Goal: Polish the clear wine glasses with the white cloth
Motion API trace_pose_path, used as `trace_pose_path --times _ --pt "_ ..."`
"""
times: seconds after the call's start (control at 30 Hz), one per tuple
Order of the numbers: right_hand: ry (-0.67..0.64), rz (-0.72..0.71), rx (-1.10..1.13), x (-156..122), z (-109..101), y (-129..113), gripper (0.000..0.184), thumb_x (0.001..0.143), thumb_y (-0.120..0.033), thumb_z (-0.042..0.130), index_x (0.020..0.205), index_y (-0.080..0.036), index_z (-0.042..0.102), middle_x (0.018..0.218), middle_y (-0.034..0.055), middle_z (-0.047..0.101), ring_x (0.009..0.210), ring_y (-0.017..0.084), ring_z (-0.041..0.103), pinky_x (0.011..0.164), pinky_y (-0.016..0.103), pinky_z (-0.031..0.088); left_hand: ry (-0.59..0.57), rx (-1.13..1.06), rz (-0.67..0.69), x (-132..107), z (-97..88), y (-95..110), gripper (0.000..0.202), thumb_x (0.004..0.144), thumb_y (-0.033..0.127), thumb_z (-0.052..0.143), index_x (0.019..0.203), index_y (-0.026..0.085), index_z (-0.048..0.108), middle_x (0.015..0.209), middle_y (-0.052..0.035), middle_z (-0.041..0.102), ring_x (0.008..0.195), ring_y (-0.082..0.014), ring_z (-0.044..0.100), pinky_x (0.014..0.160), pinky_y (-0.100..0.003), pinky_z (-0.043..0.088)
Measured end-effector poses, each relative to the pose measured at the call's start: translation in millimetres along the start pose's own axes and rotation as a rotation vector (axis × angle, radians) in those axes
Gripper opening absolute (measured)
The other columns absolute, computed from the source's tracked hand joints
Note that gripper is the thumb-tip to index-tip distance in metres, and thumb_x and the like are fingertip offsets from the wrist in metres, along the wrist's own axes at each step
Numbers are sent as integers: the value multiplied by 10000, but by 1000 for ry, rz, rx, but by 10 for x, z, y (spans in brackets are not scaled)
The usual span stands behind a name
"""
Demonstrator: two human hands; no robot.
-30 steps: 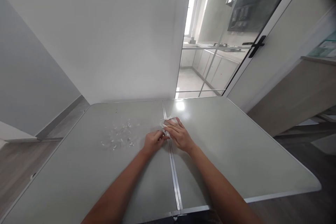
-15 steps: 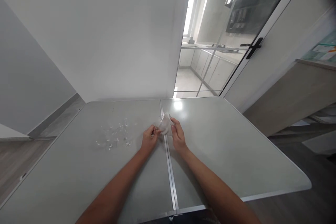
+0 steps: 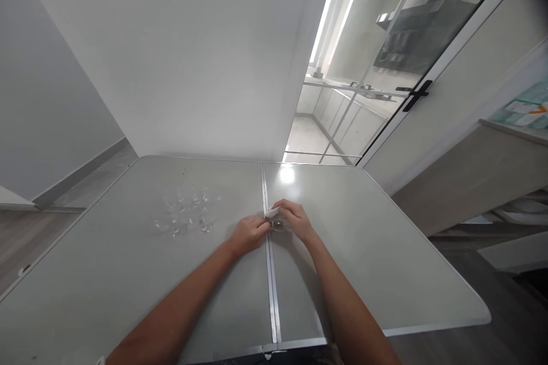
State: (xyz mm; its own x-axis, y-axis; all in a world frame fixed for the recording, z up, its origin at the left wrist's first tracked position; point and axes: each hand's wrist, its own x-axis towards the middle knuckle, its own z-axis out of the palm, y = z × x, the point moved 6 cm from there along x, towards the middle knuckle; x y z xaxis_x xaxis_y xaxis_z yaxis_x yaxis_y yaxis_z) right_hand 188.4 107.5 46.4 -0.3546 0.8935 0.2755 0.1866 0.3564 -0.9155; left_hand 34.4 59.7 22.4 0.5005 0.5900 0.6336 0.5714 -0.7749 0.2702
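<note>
Close together over the table's centre seam, my two hands meet at a small translucent, bag-like piece [image 3: 280, 224] with a whitish flap [image 3: 272, 213]. My right hand [image 3: 295, 218] is closed on its upper right side, the fingers bent over the flap. From the left, my left hand [image 3: 252, 232] has its fingertips pinched together at the piece's edge. What lies inside the piece is too small and shiny to tell. Left of my hands, several small clear, shiny pieces [image 3: 188, 214] are spread in a loose group on the tabletop.
The pale folding table [image 3: 363, 251] has a metal seam [image 3: 270, 285] down its middle and a metal rim. A white wall [image 3: 192, 68] rises behind it. To the right are a glass door with a black handle [image 3: 417, 95] and a wooden shelf [image 3: 471, 171].
The bag-like piece has been tipped and lowered, and my right fingers now fold over its top. My left hand has moved slightly right and turned palm down. The camera view has tilted a little.
</note>
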Motion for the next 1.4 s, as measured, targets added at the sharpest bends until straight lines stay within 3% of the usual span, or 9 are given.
trace_pose_path --times 0.13,0.23,0.47,0.57,0.7,0.97,1.13,1.27,1.4 --pt "155 199 599 -6 33 193 215 903 -374 578 999 -216 689 895 19 690 764 170 616 684 271 494 98 -103 -111 -4 -35 -86 277 956 218 503 680 200 507 627 2 511 569 -123 471 580 -239 361" --pt "219 245 718 -14 251 274 351 921 -438 580 1187 -217 640 1046 61 706 848 194 658 734 306 535 227 -187 -313 -21 -82 -249 343 948 264 529 630 203 419 579 37 412 524 -104 384 545 -231 329" --pt "254 -271 -64 -93 319 -40 450 1040 -292 359 1477 -254 457 1569 88 422 1471 248 362 1206 502 298 309 -202 -464 -33 -115 -393 365 928 261 540 626 204 344 556 60 353 514 -94 347 548 -225 325" --pt "55 -517 -411 -111 386 -257 442 1005 -174 378 1407 -260 542 1493 78 523 1473 261 363 1232 561 200 249 -144 -362 -36 -55 -344 317 918 211 527 635 201 385 561 49 407 513 -99 396 540 -224 333" --pt "12 -524 -553 -83 305 -323 328 938 -161 498 1197 -249 679 1170 71 715 1233 257 590 1185 531 293 110 -27 -122 -43 35 -181 211 893 105 470 718 189 553 672 -11 571 572 -110 498 562 -221 366" --pt "40 51 328 -17 19 39 282 944 -400 524 891 -202 718 878 66 736 839 229 682 809 371 533 34 -131 48 -40 -8 -40 224 936 153 493 732 194 574 721 -33 603 620 -126 541 574 -238 370" --pt "59 139 827 -19 293 -5 477 978 -555 386 1209 -235 654 1220 94 694 1100 280 659 938 459 529 210 -293 -210 -17 -80 -229 371 936 213 538 629 207 329 599 29 411 547 -108 401 547 -244 317" --pt "161 9 544 -66 445 -10 553 983 -480 453 1505 -302 417 1490 58 508 1399 270 454 1137 514 397 318 -329 -430 -18 -130 -366 451 907 259 595 628 213 243 565 62 298 511 -92 307 520 -242 267" --pt "235 -266 -20 -115 437 -96 595 1034 -341 366 1596 -355 170 1632 21 292 1548 209 164 1252 519 205 303 -263 -415 12 -145 -347 414 918 247 563 609 206 291 544 60 322 500 -92 328 519 -240 288"
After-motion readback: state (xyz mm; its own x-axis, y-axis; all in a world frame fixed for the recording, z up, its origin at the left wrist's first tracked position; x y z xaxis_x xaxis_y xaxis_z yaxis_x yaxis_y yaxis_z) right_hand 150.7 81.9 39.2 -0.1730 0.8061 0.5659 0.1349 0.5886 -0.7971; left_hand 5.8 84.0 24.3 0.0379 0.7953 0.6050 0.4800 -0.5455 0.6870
